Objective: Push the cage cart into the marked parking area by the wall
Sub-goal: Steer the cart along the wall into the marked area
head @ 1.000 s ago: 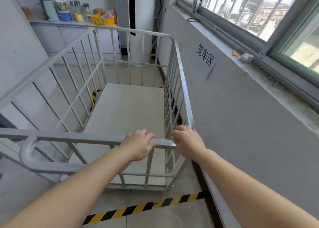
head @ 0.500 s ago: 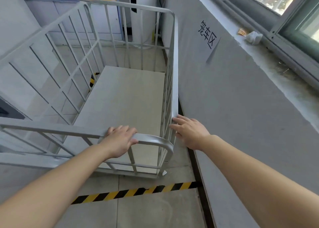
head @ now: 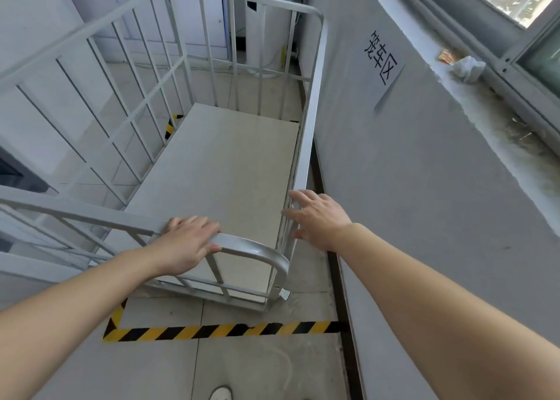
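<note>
The white metal cage cart (head: 312,102) stands lengthwise beside the grey wall (head: 424,187), beyond the yellow-and-black floor tape (head: 224,330) that marks the parking area. My left hand (head: 188,242) is wrapped over the cart's near top rail close to its rounded corner. My right hand (head: 318,217) has its fingers spread, fingertips resting against the near end of the wall-side rail without gripping it. The cart's beige floor panel (head: 218,172) holds nothing. A paper sign (head: 382,57) with black characters hangs on the wall above the cart.
A window ledge (head: 497,120) with a crumpled white scrap (head: 468,68) runs along the right. White cabinets (head: 197,20) stand beyond the cart's far end. A dark skirting strip (head: 342,293) lines the wall's foot. The toe of a white shoe (head: 221,393) shows at the bottom edge.
The cart has rolled forward past the floor tape and closer along the wall. My right hand has let go of the corner rail and opened; my left hand still holds the near rail.
</note>
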`<state>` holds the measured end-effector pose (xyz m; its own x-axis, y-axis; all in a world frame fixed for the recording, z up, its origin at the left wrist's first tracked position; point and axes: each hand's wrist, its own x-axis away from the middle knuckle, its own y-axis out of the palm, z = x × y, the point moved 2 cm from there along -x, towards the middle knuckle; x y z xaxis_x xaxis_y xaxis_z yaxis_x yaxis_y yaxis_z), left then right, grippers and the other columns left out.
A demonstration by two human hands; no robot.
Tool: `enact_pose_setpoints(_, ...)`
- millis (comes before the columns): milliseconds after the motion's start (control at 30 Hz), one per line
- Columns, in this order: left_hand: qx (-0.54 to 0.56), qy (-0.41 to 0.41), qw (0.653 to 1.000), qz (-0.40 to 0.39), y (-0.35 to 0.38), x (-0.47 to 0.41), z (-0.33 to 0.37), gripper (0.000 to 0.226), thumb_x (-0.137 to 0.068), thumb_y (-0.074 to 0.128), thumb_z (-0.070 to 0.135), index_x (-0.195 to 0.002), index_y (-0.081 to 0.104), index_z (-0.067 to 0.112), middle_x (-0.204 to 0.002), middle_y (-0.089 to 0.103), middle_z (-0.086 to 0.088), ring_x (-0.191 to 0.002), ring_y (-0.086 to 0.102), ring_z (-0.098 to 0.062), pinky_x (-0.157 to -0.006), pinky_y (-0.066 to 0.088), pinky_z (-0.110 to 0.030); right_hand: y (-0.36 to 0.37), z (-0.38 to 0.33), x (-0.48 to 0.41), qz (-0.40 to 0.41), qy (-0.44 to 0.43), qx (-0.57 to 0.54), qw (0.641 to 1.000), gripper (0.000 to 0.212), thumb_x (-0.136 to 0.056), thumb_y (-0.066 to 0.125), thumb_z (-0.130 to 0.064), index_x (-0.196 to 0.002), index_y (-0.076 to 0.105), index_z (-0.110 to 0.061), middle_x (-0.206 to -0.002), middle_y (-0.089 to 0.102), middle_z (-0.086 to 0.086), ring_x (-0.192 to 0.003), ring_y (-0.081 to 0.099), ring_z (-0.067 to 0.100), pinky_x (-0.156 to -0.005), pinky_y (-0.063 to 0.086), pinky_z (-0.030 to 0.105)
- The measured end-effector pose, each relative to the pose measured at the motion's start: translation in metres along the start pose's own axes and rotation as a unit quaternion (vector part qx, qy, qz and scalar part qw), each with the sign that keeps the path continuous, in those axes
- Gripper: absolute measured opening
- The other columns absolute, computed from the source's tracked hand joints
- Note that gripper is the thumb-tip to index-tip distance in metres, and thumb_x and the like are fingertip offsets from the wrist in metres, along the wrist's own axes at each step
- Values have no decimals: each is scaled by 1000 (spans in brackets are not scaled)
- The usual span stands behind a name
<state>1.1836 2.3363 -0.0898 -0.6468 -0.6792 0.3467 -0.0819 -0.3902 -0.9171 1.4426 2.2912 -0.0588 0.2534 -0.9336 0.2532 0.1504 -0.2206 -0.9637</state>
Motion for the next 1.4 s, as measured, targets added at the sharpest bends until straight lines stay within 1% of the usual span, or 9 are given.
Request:
enact_pose_setpoints(233, 22, -46, 999, 7, -1, 9, -18, 74, -63, 2, 91, -105, 41, 44, -104, 45, 18, -103, 39, -4, -95, 24, -32, -2, 4, -21, 14, -85, 1, 996, 54, -89, 49, -53, -138, 37, -35, -153, 25, 1, -140, 17, 19, -108, 25, 38)
enact_pose_setpoints(333, 37, -96, 994, 24, -3, 9, -23, 93, -50, -14, 95, -100, 48, 45, -98, 45, 17, -103, 38, -6, -98, 23, -36, -2, 1, -29, 30, -103, -1, 994, 54, -89, 48, -54, -138, 38, -33, -148, 31, 0, -137, 22, 20, -106, 27, 37)
enact_pose_setpoints(500, 31, -151, 988, 1, -4, 11, -32, 94, -58, 3, 86, -115, 58, 34, -104, 41, 15, -121, 38, -15, -107, 17, -38, -3, -2, -46, 31, -119, -8, 992, 51, -92, 40, -54, -139, 35, -34, -152, 25, 0, -140, 14, 19, -110, 18, 37)
enact_pose_setpoints(567, 30, -150, 988, -7, -5, 13, -37, 106, -52, 0, 93, -118, 57, 33, -105, 39, 15, -123, 38, -16, -108, 17, -38, -3, 0, -55, 13, -118, -16, 993, 56, -92, 37, -58, -141, 32, -32, -154, 22, -1, -144, 6, 19, -115, 9, 39)
enact_pose_setpoints(667, 22, -144, 989, -13, -8, 14, -42, 123, -40, -9, 100, -120, 55, 34, -109, 42, 14, -122, 37, -16, -107, 18, -38, -3, 1, -63, 4, -134, -28, 991, 58, -88, 38, -63, -137, 38, -32, -146, 33, -3, -143, 9, 19, -115, 5, 40)
enact_pose_setpoints(833, 28, -141, 989, -25, -9, 14, -43, 121, -35, -2, 103, -117, 55, 35, -106, 41, 14, -118, 36, -15, -105, 18, -38, -18, 3, -76, -19, -176, 14, 984, 70, -77, 40, -76, -130, 48, -30, -130, 47, 0, -131, 31, 19, -111, 18, 37)
enact_pose_setpoints(933, 26, -140, 989, -26, -10, 13, -42, 121, -35, -3, 103, -116, 56, 35, -104, 40, 14, -117, 37, -15, -105, 19, -38, -18, 5, -82, -48, -175, 33, 983, 72, -77, 39, -77, -131, 47, -29, -135, 46, 0, -138, 24, 18, -113, 14, 38)
enact_pose_setpoints(1100, 23, -138, 990, -29, -12, 13, -36, 125, -34, -5, 103, -120, 55, 34, -106, 41, 14, -118, 37, -15, -104, 19, -37, -13, 6, -82, -47, -177, 46, 982, 72, -76, 38, -78, -125, 49, -28, -126, 50, -1, -126, 35, 20, -107, 25, 34)
enact_pose_setpoints(1400, 15, -133, 990, -31, -13, 15, -37, 129, -34, -9, 101, -122, 52, 31, -122, 49, 8, -121, 35, -15, -106, 19, -38, -16, 1, -85, -64, -171, 40, 982, 74, -75, 43, -77, -131, 47, -28, -127, 50, 0, -127, 34, 22, -108, 26, 35)
